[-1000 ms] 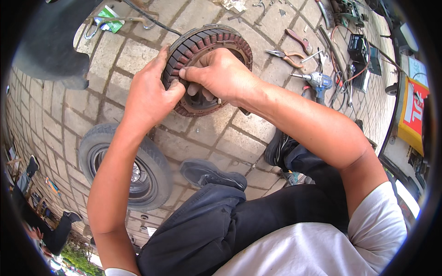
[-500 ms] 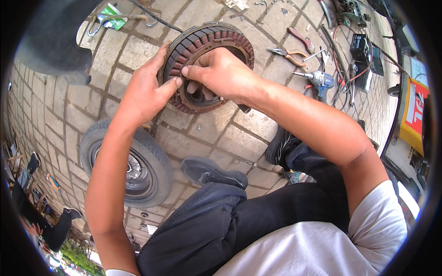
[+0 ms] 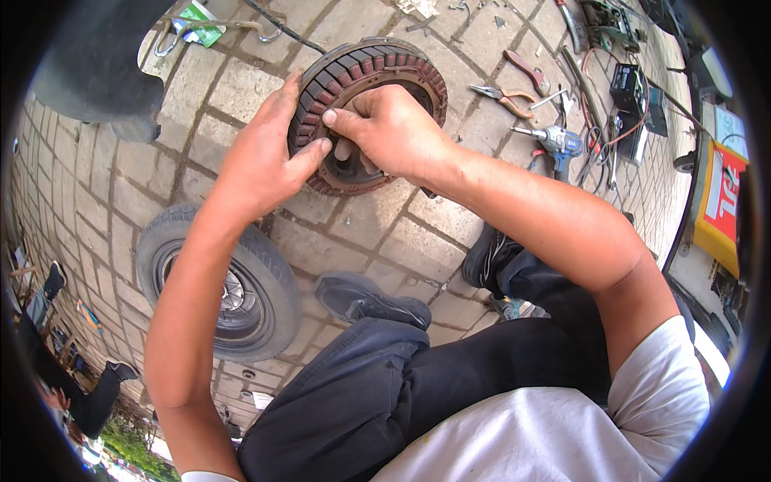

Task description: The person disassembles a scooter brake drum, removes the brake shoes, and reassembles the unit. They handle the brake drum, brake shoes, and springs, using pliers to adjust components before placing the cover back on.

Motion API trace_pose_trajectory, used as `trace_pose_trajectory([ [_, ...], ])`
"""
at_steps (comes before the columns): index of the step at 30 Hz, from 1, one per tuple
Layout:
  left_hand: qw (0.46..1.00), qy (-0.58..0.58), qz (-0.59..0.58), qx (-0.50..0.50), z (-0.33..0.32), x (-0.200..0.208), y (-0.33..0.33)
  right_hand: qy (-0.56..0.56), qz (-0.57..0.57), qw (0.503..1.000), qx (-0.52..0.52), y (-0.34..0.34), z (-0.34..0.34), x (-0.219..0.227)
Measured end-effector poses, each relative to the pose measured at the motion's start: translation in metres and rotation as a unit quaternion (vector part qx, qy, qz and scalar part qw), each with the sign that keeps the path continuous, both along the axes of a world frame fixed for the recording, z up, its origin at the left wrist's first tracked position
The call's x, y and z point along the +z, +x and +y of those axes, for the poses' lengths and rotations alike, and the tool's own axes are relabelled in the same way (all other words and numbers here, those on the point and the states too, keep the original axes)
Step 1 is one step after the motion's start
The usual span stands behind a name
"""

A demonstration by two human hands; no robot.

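Note:
A round motor stator (image 3: 361, 68), ringed with dark metal teeth and reddish-brown copper windings, stands tilted on the paving, a black cable running from its upper left. Against its left side rests my left hand (image 3: 261, 165), fingers along the outer rim and thumb on the front face, gripping it. My right hand (image 3: 397, 132) reaches across the stator's front. Its thumb presses the windings near the left thumb, while its curled fingers go into the hollow middle, gripping the inner ring. The fingertips inside are partly hidden.
A wheel with a grey tyre (image 3: 277, 281) lies left of my shoes. To the right are pliers (image 3: 504, 98), a blue power drill (image 3: 558, 142), a black battery box (image 3: 629, 84) and loose cables. A dark curved panel (image 3: 96, 60) fills the upper left; another person's legs (image 3: 96, 398) show lower left.
The stator has shifted slightly to the right, and both hands have moved with it. Their hold looks much the same.

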State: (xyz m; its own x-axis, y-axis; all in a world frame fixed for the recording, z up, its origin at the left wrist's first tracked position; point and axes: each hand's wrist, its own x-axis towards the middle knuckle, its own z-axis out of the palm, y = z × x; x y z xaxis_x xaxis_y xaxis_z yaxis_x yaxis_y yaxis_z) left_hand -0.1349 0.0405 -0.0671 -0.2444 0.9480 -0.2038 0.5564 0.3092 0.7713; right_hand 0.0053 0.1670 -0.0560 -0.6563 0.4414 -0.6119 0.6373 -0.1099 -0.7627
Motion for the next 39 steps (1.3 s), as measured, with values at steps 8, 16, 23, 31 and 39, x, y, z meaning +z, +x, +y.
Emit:
trace_pose_trajectory([
  [8, 0.998, 0.018, 0.010, 0.066, -0.004, -0.014, 0.013, 0.026, -0.015, 0.999, 0.017, -0.002, -0.001, 0.006],
  [16, 0.996, 0.032, -0.045, 0.075, -0.019, -0.031, 0.008, -0.053, -0.015, 0.998, -0.025, 0.000, 0.008, 0.013],
  [23, 0.988, 0.026, -0.092, 0.120, -0.022, -0.040, 0.022, -0.062, -0.038, 0.996, -0.048, 0.005, 0.013, 0.013],
  [31, 0.948, 0.068, -0.232, 0.208, -0.010, -0.034, 0.032, -0.087, -0.011, 0.990, -0.106, 0.008, 0.015, -0.001],
  [39, 0.977, 0.018, -0.168, 0.128, -0.002, -0.025, 0.022, -0.068, 0.035, 0.993, -0.087, 0.011, 0.024, -0.002],
])
